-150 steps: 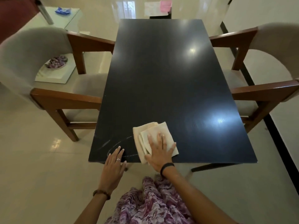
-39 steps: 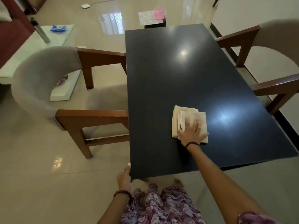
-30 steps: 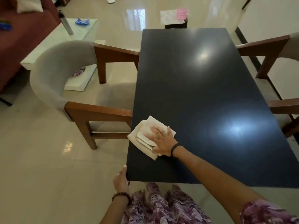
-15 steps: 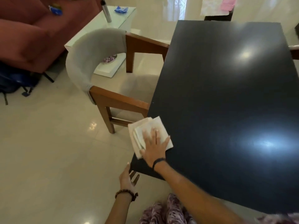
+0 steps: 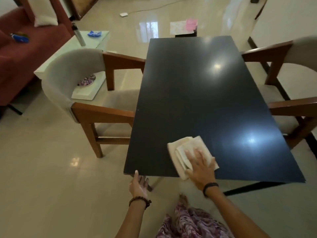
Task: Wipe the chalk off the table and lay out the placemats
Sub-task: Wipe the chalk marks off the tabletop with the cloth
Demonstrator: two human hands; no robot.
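Note:
A long black table [image 5: 197, 93] runs away from me, its top glossy with no chalk marks visible. A folded cream cloth [image 5: 185, 148] lies near the table's near edge. My right hand [image 5: 199, 166] presses flat on the cloth with fingers spread. My left hand [image 5: 138, 183] is at the near left corner of the table, thumb on the edge and fingers under it. A pale sheet and a pink sheet, possibly placemats [image 5: 183, 26], lie on a small dark stand beyond the far end.
An armchair [image 5: 82, 93] with wooden arms stands at the table's left side, another armchair [image 5: 295, 86] at the right. Behind the left chair are a white low table [image 5: 68, 54] with a bottle, and a red sofa [image 5: 18, 54]. Glossy tiled floor surrounds everything.
My right hand has slid the cloth from the table's near left corner rightward along the near edge. The view has swung back right. My left hand now touches the corner.

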